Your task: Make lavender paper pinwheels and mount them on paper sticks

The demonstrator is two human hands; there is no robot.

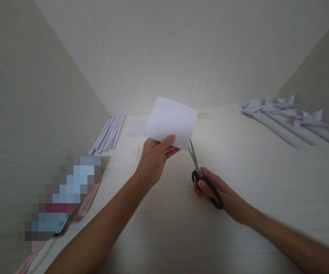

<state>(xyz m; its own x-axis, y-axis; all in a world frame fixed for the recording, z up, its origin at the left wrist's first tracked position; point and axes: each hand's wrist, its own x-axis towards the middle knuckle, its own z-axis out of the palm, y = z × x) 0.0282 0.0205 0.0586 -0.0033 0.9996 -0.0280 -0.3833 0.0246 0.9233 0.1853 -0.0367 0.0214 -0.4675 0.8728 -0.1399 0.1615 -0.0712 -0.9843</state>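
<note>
My left hand point(155, 158) pinches a square sheet of white paper point(171, 120) by its lower edge, thumb on top and fingers beneath. The paper is raised above the table and curves slightly. In my right hand point(210, 188) is a pair of scissors point(196, 165) with black handles, my fingers through the loops. The blades stand a little apart, and their tips are at the lower right corner of the paper. Whether the blades touch the paper I cannot tell.
Another white sheet point(136, 128) lies behind the held one. Several rolled paper sticks point(110, 133) rest at the back left. Paper pinwheels on sticks point(278, 123) lie at the right. A blurred-out object point(67, 194) stands at the left. Walls enclose the pale table point(158, 236).
</note>
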